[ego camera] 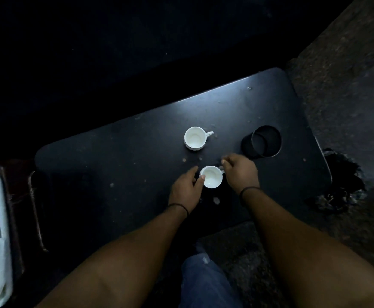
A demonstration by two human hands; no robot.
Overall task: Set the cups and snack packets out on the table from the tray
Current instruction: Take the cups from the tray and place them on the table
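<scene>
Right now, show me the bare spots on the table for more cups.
The table's left half, left of the far cup, is bare; so is the far strip. It is crowded around the near cup, between the left hand, right hand and dark round holder.

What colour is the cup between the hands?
White, inside and out; the cup shows in the head view.

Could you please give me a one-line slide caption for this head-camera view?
Both hands steady a white cup on the dark table, near a second cup.
</scene>
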